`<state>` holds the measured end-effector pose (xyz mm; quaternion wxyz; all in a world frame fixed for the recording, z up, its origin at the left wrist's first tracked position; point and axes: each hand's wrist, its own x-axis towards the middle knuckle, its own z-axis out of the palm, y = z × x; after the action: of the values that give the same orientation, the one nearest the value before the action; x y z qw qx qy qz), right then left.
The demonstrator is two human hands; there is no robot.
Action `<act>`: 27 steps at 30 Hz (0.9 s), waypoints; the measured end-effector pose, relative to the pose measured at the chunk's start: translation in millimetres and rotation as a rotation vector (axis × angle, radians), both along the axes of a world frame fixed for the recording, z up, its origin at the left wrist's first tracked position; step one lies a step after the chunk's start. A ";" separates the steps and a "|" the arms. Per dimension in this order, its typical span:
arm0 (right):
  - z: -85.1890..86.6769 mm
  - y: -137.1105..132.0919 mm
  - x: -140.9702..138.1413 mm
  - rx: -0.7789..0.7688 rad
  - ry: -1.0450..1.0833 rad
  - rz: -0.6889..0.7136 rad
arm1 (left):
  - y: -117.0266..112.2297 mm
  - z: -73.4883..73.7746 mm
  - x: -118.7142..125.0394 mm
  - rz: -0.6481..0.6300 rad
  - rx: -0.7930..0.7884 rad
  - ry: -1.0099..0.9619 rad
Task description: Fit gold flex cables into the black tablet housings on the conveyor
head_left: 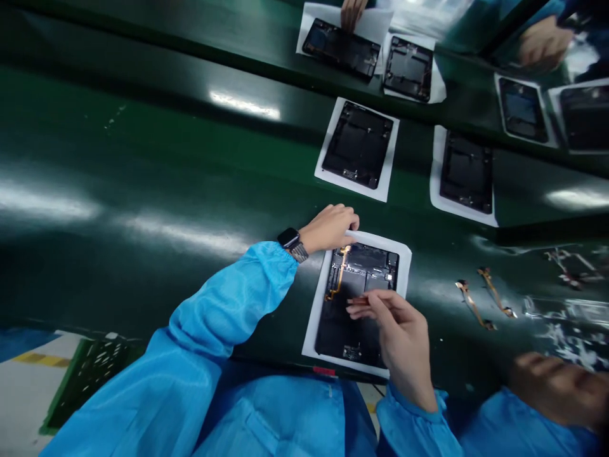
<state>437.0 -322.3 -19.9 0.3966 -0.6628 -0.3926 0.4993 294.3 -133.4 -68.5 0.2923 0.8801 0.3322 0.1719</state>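
A black tablet housing [349, 324] lies on a white sheet [402, 254] at the bench's front edge. An orange flex cable [339, 273] runs along its left side, inside the housing. My left hand [328, 227] is at the far left corner, fingers curled, with the thumb near the cable's upper end; whatever is between the fingertips is hidden. Over the middle of the housing, my right hand [402, 330] pinches a small copper-coloured strip [360, 301] whose exact kind I cannot make out.
More tablet housings on white sheets lie beyond, such as one housing [360, 145] straight ahead and another [467, 171] to its right. Two loose flex cables [471, 304] rest at right. A co-worker's blurred hand [559, 390] is near my right arm; other people's hands work across the bench.
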 end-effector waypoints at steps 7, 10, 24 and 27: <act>-19.6 13.6 -14.2 -0.100 -0.057 0.099 | 0.2 1.5 -0.2 -0.001 0.001 0.020; -23.7 15.6 -17.3 -0.061 -0.362 0.279 | 0.2 2.5 -0.2 -0.002 -0.012 0.021; -19.9 17.3 -21.9 -0.062 -0.522 0.373 | 1.0 -0.1 0.2 -0.007 -0.015 -0.006; -20.8 16.0 -17.9 -0.087 -0.467 0.385 | 0.7 1.0 -0.1 -0.002 -0.018 0.001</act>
<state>419.0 -306.2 -40.6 0.1651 -0.6892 -0.5699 0.4158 294.2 -132.7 -67.6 0.3004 0.8778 0.3330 0.1683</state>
